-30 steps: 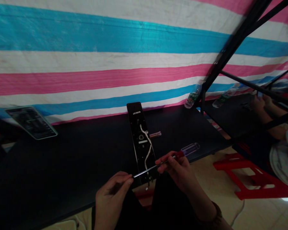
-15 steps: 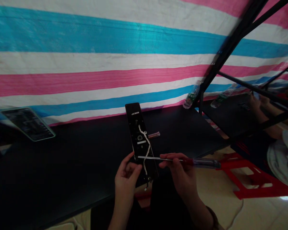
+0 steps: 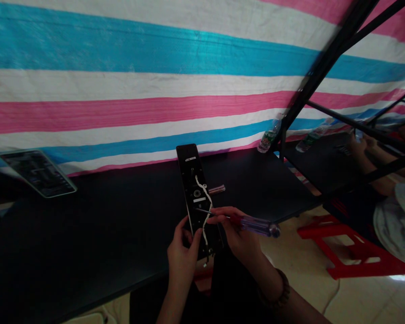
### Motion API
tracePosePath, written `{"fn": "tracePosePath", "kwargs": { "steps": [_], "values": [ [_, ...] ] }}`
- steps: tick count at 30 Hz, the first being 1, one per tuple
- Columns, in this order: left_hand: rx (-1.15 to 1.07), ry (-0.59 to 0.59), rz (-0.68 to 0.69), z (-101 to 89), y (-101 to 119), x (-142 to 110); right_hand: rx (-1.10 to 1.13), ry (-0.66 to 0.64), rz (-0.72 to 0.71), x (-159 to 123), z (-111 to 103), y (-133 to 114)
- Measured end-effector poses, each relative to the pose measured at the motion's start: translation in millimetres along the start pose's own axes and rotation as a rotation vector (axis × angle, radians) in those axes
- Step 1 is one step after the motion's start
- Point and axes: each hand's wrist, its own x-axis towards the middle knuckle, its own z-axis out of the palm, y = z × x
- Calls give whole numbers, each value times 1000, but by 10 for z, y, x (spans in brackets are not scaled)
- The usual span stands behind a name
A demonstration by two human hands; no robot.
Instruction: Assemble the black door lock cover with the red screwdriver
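A long black panel (image 3: 189, 175), with small fittings and pale labels, lies lengthwise on the dark table, its near end at the table's front edge. A white cable (image 3: 208, 208) runs down its face and ends in a small connector past the near end. My left hand (image 3: 182, 256) grips the panel's left edge between thumb and fingers. In my right hand (image 3: 241, 238) is a screwdriver (image 3: 259, 226) with a see-through purplish handle; its shaft points left across the panel, the tip over the face near the left edge. Whether the tip touches a screw, I cannot tell.
Beside the panel lies a small clear, pinkish object (image 3: 217, 189). A phone (image 3: 38, 174) leans at the left. Plastic bottles (image 3: 269, 135) stand by a black metal frame (image 3: 310, 83). At right are a red stool (image 3: 337, 265) and another person's arm (image 3: 374, 166).
My right hand has moved left and slightly up, carrying the screwdriver, whose tip is now higher on the panel. My left hand has shifted slightly right along the panel's edge.
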Motion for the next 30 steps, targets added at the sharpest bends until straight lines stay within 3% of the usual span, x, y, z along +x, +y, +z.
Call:
{"fn": "tracePosePath", "kwargs": {
  "steps": [9,14,19,22,27,30],
  "values": [
    [30,-15,49,-5,-30,-3,-85,-147,-82,247,53,-115],
    [36,5,67,-6,-47,-5,-23,-247,-26,509,201,-84],
    [38,4,60,-10,-36,-19,-97,-340,-167,557,208,-92],
    [49,9,68,0,-58,-32,-79,-309,-176,508,203,-64],
    [7,26,63,2,-113,26,61,-143,9,451,299,45],
    [-65,80,53,7,-100,164,134,-139,33,437,308,61]
  ]
}}
